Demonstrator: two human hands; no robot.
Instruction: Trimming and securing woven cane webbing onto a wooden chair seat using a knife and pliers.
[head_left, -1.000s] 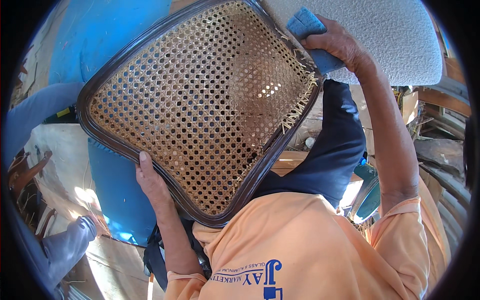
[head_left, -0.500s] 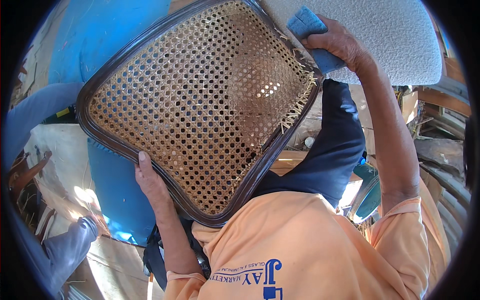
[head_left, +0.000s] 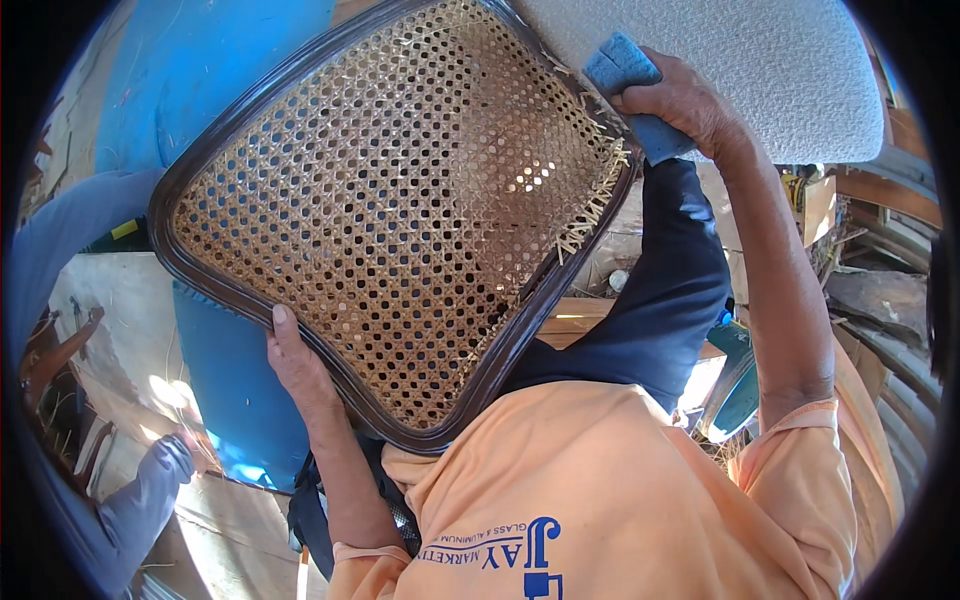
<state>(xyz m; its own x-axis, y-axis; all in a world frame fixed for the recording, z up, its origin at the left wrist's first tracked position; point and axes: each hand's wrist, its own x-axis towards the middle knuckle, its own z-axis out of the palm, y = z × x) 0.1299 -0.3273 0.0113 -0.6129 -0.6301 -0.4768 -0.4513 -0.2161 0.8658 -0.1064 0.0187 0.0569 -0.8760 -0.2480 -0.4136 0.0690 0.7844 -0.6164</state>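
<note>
Brown-framed cane panel (head_left: 400, 210) tilted between the two hands — up and right of the left fingers, down and left of the right fingers. Left hand (head_left: 300, 365) clamped on the panel's lower-left edge: thumb over the rim, remaining fingers hidden underneath. Right hand (head_left: 690, 105) has its fingers closed round a blue sponge (head_left: 620, 62), which sticks out both sides of the grip. Sponge sits right at the panel's right edge; cannot tell if touching. Loose cane ends (head_left: 590, 215) fray along that edge, below and left of the right fingers. Pale grey textured pad (head_left: 790, 90) behind and right of the right fingers; dark trouser leg (head_left: 685, 265) below them. Blue sheet (head_left: 240, 390) beside and below the left fingers. Another person's grey-blue clothing (head_left: 150, 490) further left of those — mostly cut off. Orange shirt (head_left: 620, 470) below both hands.
</note>
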